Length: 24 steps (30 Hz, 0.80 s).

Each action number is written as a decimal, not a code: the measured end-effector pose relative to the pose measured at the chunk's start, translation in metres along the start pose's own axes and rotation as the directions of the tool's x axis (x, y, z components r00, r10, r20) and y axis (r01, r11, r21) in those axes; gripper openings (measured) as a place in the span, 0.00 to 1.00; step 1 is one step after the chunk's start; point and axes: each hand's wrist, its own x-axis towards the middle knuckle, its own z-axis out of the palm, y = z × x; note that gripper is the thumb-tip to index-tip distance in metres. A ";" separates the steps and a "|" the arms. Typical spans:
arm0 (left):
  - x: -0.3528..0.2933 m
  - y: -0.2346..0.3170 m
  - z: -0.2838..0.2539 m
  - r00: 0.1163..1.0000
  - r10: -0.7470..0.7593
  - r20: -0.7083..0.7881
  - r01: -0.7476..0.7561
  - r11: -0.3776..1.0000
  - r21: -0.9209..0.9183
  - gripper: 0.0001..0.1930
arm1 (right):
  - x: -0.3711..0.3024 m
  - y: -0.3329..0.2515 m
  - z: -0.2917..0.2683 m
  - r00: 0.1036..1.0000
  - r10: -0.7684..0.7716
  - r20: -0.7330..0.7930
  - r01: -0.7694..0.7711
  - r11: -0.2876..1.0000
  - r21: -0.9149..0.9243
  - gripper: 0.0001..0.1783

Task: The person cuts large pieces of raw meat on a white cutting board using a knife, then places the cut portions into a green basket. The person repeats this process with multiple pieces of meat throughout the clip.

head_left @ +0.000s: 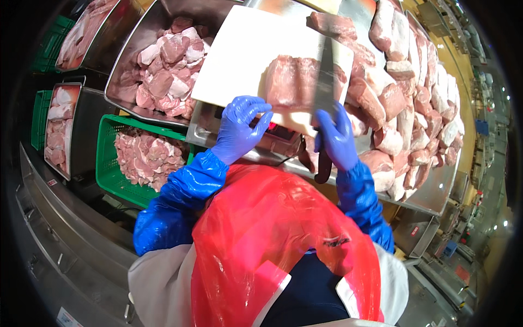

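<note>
In a blue glove, my right hand (339,140) grips a large knife (326,73), its broad blade pointing away from me and its dark handle sticking out below the fist. The blade stands over the right part of a block of raw pink meat (281,82), hiding some of it. That block lies near the front edge of a white cutting board (234,54). Beside its near left corner is my gloved left hand (239,128), fingers bent and thumb apart, with nothing visible between them. Whether the fingertips touch the meat, I cannot tell.
Many meat pieces (393,98) cover the steel table on the right. To the left stand a steel tub (117,82) of meat chunks and a green crate (109,177) of smaller trimmings. Farther left are more meat bins (76,131). A steel device with a red display (280,131) sits below the board.
</note>
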 end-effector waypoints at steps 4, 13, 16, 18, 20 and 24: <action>0.030 0.008 0.009 0.979 0.065 -0.194 -0.059 0.998 0.038 0.06 | 0.046 -0.025 0.042 0.991 -0.049 0.126 0.080 0.963 -0.258 0.38; 0.023 -0.009 0.029 0.955 0.128 -0.268 -0.092 0.985 0.144 0.07 | -0.068 0.038 -0.012 0.952 -0.193 0.238 0.305 0.664 -0.683 0.41; 0.019 0.006 0.013 0.946 0.078 -0.316 -0.085 0.996 -0.008 0.10 | -0.105 0.052 -0.036 0.969 -0.118 0.217 0.246 0.439 -0.864 0.40; 0.019 0.029 0.003 0.953 0.064 -0.296 -0.078 0.996 -0.036 0.15 | -0.123 0.058 -0.056 0.969 -0.130 0.211 0.241 0.294 -0.925 0.39; 0.018 0.039 0.020 0.993 0.104 -0.046 -0.100 0.992 0.080 0.16 | -0.128 0.057 -0.066 0.943 -0.286 0.171 0.297 0.488 -0.821 0.37; 0.021 0.007 0.029 0.999 0.038 -0.038 -0.038 0.999 -0.009 0.10 | -0.117 0.045 -0.049 0.960 -0.198 -0.196 0.034 0.781 -0.623 0.37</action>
